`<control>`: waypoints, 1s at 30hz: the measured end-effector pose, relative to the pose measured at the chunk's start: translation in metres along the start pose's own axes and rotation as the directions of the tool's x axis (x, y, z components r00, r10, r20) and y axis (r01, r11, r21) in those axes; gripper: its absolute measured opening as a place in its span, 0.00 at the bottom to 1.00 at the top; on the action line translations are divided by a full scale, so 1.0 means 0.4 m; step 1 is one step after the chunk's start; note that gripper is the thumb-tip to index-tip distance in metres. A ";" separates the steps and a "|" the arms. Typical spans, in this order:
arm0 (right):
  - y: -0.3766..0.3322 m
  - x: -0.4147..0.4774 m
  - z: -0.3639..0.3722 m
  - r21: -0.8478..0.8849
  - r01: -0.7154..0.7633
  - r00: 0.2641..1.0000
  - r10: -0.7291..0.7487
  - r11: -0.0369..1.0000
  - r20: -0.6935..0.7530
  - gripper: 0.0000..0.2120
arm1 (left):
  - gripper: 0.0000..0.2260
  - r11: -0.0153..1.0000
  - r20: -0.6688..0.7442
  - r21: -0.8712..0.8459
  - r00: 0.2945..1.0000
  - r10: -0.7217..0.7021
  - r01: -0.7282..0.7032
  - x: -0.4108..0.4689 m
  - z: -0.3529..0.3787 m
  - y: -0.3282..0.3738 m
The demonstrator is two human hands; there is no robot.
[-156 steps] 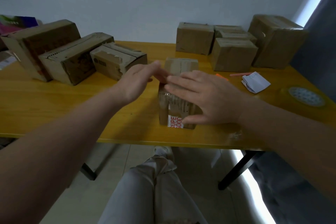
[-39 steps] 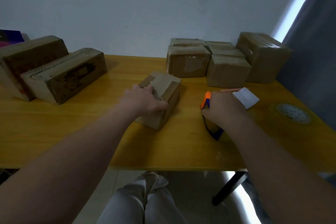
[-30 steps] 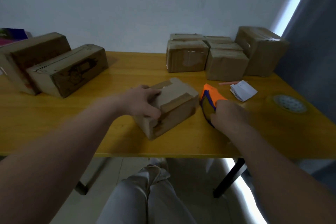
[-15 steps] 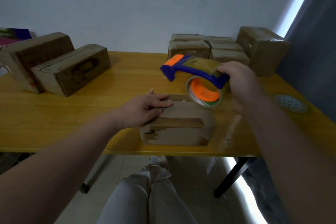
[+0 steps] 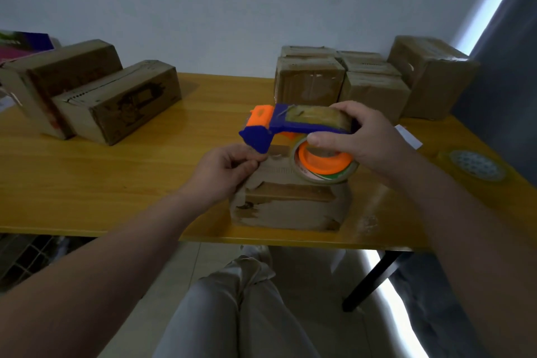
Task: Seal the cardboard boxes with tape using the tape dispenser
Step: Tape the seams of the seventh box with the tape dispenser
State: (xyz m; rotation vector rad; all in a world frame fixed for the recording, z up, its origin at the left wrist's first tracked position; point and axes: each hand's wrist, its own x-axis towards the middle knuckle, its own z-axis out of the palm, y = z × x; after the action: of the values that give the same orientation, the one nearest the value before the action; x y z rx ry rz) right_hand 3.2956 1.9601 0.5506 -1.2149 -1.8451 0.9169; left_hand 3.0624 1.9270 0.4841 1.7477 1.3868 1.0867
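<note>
Tape dispenser, blue with an orange tip, is hanging just above the small cardboard box, nose pointing left. The right hand is grasping it firmly, fingers wrapping over the top of the handle and thumb tucking underneath against the orange hub of the tape roll. That roll is sitting right over the box's top right side. The left hand is resting at the box's top left corner, fingers curling in and thumb meeting the fingertips just beneath the dispenser's blue nose. Whether a tape end is pinched between them cannot be told from this angle. The box itself is lying near the front edge of the yellow wooden table, its front face showing worn, patchy strips. Well off to the left, two long cartons are lying side by side, and a cluster of cardboard boxes is standing at the back right against the wall. A spare roll of tape is lying flat near the right edge, with a slip of white paper peeking out behind the right wrist. Below the table, the person's knees in light trousers are showing.
</note>
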 end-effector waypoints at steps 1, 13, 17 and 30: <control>-0.002 0.004 -0.006 -0.100 0.026 1.000 -0.026 0.995 0.006 0.35 | 0.10 1.000 0.002 0.007 1.000 0.010 -0.010 -0.001 -0.003 0.005; 0.029 0.025 -0.038 -0.172 0.114 0.993 -0.106 0.978 0.056 0.15 | 0.17 0.608 0.036 -0.636 0.805 -0.592 0.476 0.033 -0.067 0.122; 0.033 0.029 -0.043 -0.183 0.124 0.991 -0.111 0.975 0.081 0.15 | 0.09 0.522 0.203 -0.658 0.796 -0.570 0.542 0.031 -0.060 0.149; -0.035 0.034 -0.037 -0.351 0.228 0.961 -0.152 0.908 0.231 0.25 | 0.05 0.687 -0.043 -0.511 0.783 -0.620 0.516 0.017 -0.069 0.132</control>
State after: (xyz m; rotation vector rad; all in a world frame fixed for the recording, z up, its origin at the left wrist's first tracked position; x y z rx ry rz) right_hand 3.2986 1.9711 0.5721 -1.1648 -2.3347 0.6088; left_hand 3.0616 1.9213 0.5438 0.7635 1.4884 1.1387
